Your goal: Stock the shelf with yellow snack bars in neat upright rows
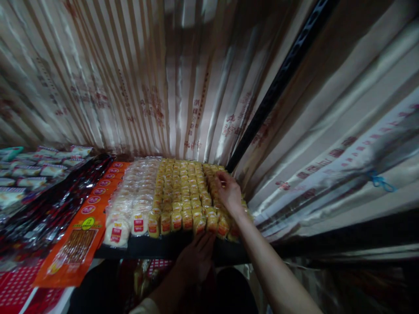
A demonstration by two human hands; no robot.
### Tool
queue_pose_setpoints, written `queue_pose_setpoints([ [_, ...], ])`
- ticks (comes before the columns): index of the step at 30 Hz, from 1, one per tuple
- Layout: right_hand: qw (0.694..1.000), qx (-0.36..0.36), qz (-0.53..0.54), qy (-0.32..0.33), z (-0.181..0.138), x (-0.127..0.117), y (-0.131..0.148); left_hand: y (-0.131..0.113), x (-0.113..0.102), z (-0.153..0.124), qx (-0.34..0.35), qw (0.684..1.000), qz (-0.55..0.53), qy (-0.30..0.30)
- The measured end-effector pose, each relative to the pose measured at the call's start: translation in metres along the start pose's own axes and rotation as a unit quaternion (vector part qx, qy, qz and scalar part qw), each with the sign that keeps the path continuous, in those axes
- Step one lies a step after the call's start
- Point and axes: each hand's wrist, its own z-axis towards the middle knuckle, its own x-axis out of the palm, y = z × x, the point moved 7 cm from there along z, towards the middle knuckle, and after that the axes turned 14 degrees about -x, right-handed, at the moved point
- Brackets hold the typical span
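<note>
A shelf (153,248) holds rows of small yellow snack packets (183,192) with red labels, and next to them rows of white packets (137,200). My right hand (229,189) reaches over the far right rows of yellow packets, fingers curled on one of them. My left hand (196,257) rests against the dark front edge of the shelf, just below the front row of yellow packets, fingers flat and holding nothing.
Orange sausage packs (81,235) and black packs (49,209) lie to the left, with white-and-purple packets (29,170) beyond. Long plastic-wrapped bundles (147,78) stand behind and to the right. A black upright post (271,96) rises at the shelf's back right corner.
</note>
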Motion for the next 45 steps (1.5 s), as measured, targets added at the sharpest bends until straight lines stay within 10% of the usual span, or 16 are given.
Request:
queue_pose_setpoints([
  [5, 0.991, 0.056, 0.028, -0.114, -0.090, -0.037, -0.022, 0.000, 0.005, -0.003, 0.003, 1.000, 0.016, -0.019],
  [13, 0.996, 0.003, -0.076, -0.055, -0.182, -0.027, -0.011, 0.001, 0.011, -0.004, 0.005, 0.999, 0.037, -0.031],
  [45, 1.000, -0.026, -0.010, -0.012, -0.182, -0.010, -0.020, -0.015, -0.001, 0.019, 0.064, 0.988, 0.045, -0.133],
])
